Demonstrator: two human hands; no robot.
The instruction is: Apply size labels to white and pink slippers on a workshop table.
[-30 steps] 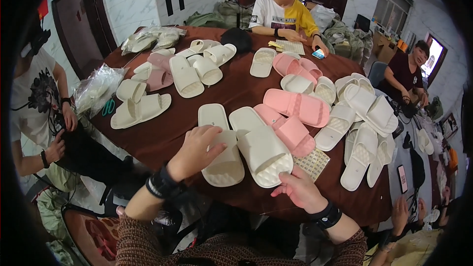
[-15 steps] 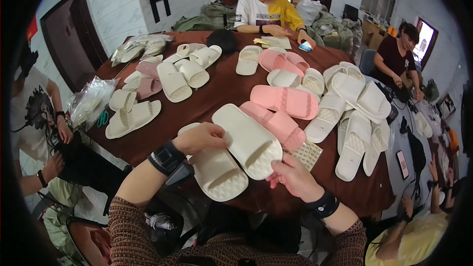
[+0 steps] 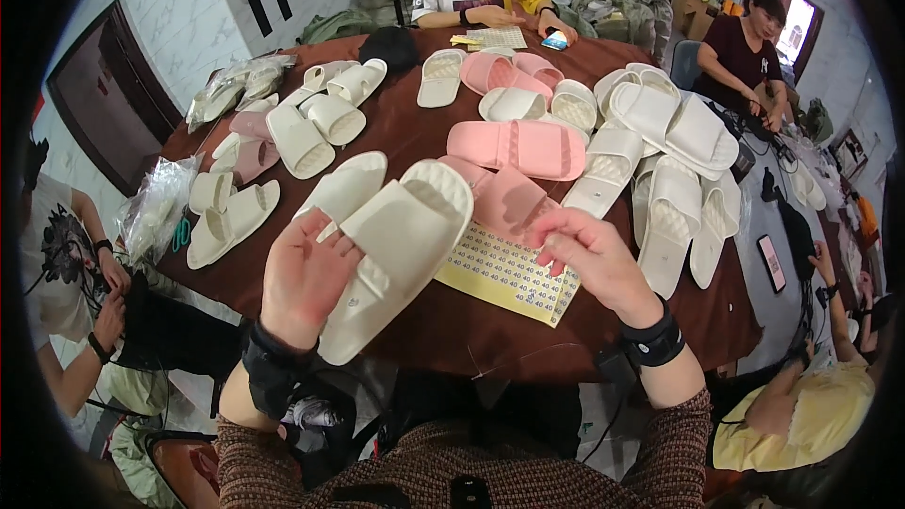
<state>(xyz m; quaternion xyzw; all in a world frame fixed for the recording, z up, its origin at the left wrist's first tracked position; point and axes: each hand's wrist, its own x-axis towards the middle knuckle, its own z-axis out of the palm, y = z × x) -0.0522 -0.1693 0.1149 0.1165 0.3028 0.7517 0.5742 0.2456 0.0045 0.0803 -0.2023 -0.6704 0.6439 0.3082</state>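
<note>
My left hand (image 3: 316,273) grips a pair of white slippers, tilted up above the table's near side. The front white slipper (image 3: 401,254) shows its sole lining and broad strap; the second white slipper (image 3: 344,187) is partly hidden behind it. To the right, my right hand (image 3: 599,259) has thumb and forefinger pinched together over a pale yellow sticker sheet (image 3: 509,273). Anything between those fingertips is too small to make out. Just beyond the sheet lie two pink slippers (image 3: 517,149), one partly covered by the white pair.
White slippers (image 3: 674,217) pile up at the right of the brown-covered table (image 3: 443,335); more slippers (image 3: 302,141) lie at the left, by plastic bags (image 3: 160,207) and teal scissors (image 3: 181,234). A phone (image 3: 771,262) rests on the grey table. Other people sit around.
My left hand has turned the white slippers and now holds both. My right hand has let go of the front slipper and moved right, over the sticker sheet, which is now more exposed.
</note>
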